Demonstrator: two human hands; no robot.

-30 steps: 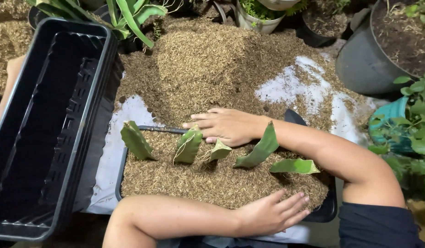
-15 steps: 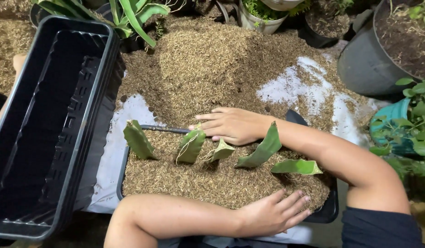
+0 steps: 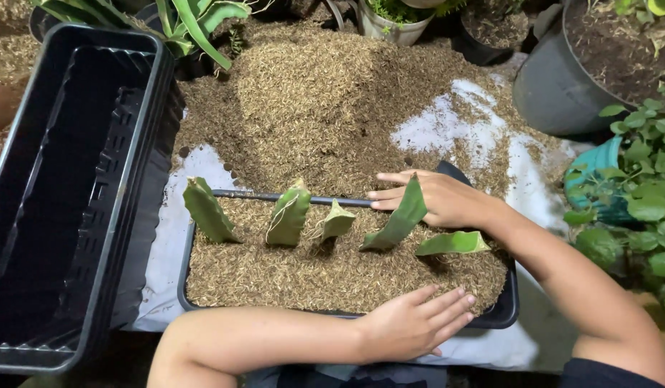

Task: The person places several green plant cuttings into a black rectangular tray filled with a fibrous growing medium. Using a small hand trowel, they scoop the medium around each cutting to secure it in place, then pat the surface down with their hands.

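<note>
I see one low black tray [image 3: 505, 316] filled with brown husk, and five green cuttings [image 3: 288, 215] stand in it in a row, running from nine o'clock to three o'clock. My right hand [image 3: 437, 197] lies open at the tray's far rim, fingers stretched flat and pointing to nine o'clock, touching the fourth cutting [image 3: 397, 221]. My left hand [image 3: 411, 327] lies open too, palm down on the near rim at six o'clock, gripping nothing. Beyond the tray at twelve o'clock rises one husk heap [image 3: 318, 93] on a white sheet [image 3: 174, 237]. At nine o'clock stands one empty long black planter [image 3: 59, 179]. At two o'clock sits one dark pot [image 3: 562, 79] of soil.
</note>
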